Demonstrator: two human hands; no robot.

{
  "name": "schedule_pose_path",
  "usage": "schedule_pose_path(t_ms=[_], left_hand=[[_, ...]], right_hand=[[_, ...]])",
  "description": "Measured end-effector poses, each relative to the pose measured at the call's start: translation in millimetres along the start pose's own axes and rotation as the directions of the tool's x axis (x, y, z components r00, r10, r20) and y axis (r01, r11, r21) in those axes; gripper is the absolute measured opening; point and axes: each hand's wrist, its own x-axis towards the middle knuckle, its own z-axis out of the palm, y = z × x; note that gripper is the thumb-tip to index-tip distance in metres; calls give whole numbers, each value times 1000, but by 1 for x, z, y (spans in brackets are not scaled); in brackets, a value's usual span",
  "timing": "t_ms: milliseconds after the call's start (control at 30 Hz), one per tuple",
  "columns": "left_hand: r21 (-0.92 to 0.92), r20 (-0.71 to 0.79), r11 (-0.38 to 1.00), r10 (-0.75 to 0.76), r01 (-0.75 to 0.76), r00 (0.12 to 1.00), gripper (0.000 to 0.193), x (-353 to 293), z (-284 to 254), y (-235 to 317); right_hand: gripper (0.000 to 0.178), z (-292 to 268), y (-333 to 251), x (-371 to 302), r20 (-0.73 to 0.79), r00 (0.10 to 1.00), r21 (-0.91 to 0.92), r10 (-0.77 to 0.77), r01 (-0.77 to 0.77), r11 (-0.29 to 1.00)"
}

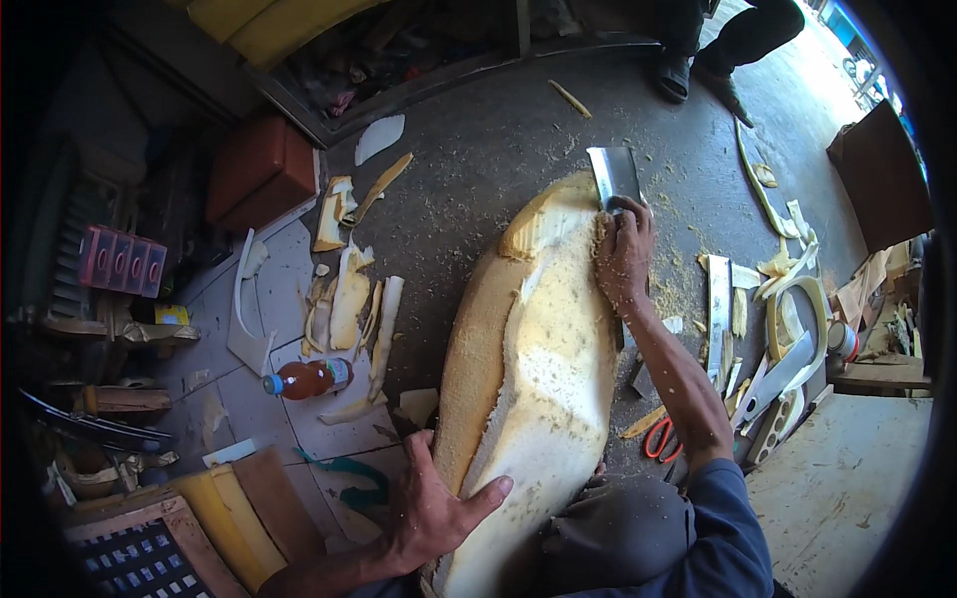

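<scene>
Foam offcuts (349, 301): strips already removed, lying on the floor (469, 130).
Left hand (436, 510): fingers spread across the foam block's (558, 399) near left edge.
Foam block: above the floor, near end beside the thigh (623, 528); judged part-shaped, left flank left rough.
Right hand (625, 261): fingers gripping a metal blade (616, 171), far right edge.

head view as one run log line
left hand: on foam piece; right hand: holds metal blade near foam's far end; bottle: left of foam
</scene>
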Motion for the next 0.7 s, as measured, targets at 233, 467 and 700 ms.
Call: schedule_pose_path(t_ms=[233,467,700], left_hand=[[-86,-31,996,0,-2,1000,87,-2,6,-7],[-56,15,989,-139,140,990,85,-3,-7,6],[-76,30,995,-63,65,998,87,6,-1,15]], right_hand=[[17,-19,-63,-45,184,879,191,-440,407,893],[6,-40,-126,-80,287,846,493,-449,271,827],[19,-3,-7,-5,-6,995,-135,-99,98,986]])
